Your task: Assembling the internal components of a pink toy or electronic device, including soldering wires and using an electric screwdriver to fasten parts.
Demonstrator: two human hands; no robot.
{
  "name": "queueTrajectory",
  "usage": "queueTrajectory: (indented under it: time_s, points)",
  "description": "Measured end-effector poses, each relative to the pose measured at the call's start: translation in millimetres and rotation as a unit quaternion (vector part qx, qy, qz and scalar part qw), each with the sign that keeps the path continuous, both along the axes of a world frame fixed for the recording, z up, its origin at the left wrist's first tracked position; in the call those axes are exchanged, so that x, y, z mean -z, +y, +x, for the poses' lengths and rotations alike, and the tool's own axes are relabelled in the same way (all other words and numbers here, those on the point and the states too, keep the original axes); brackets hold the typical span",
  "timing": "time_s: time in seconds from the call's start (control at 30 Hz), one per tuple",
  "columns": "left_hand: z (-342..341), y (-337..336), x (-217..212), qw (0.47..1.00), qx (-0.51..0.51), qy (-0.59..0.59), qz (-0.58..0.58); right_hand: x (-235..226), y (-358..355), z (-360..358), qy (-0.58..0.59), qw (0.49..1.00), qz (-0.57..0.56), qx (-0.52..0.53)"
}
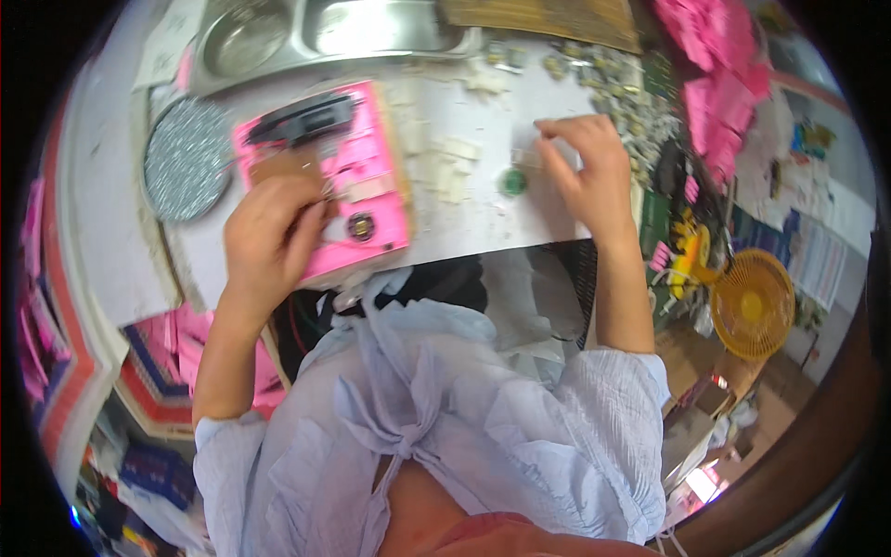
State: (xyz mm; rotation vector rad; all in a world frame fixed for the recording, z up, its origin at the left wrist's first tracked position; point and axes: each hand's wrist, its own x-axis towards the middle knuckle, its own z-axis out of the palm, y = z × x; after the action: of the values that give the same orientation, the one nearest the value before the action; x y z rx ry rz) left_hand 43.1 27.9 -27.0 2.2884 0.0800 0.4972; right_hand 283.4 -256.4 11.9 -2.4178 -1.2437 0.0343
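Observation:
My left hand (269, 227) is closed over a pink-covered board (376, 139), fingers curled and thumb pressed in; whatever they pinch is too small and blurred to name. A brown flat piece (283, 167) lies just beyond its knuckles. Farther up the board sits a black elongated device (306, 121). To the right of my left fingers are a pale strip (367, 189) and a small round dark part with a brassy middle (360, 226). Above the white table, my right hand (594, 172) is open, thumb and forefinger apart. Near it lies a small round green thing (512, 181).
A round tray of silvery small pieces (188, 160) stands left of the board. Beyond are metal trays (371, 28) and a wooden board (548, 19). Pale strips (450, 167) lie mid-table; many small metal parts (603, 88) are heaped at right, near an orange basket (752, 302).

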Motion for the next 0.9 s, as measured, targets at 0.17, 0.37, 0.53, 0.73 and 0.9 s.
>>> queueTrajectory:
  time_s: [0.17, 0.37, 0.53, 0.73, 0.9]
  points:
    - [8, -5, -6, 1.000, 0.007, 0.008, 0.006, 17, -3, 46, -0.020, 0.997, -0.021, 0.074]
    - [7, -7, -8, 1.000, 0.006, 0.023, 0.008, 36, 46, 67, -0.030, 0.994, -0.073, 0.078]
    - [4, -10, -38, 0.997, -0.039, 0.053, -0.041, 34, 41, 55, -0.003, 0.996, -0.058, 0.069]
    - [9, -39, -73, 0.966, 0.043, 0.188, -0.175, -16, 35, -60, 0.251, 0.958, 0.086, -0.112]
    - [20, -56, -64, 0.923, 0.149, 0.228, -0.274, -36, 34, -93, 0.197, 0.952, 0.092, -0.215]
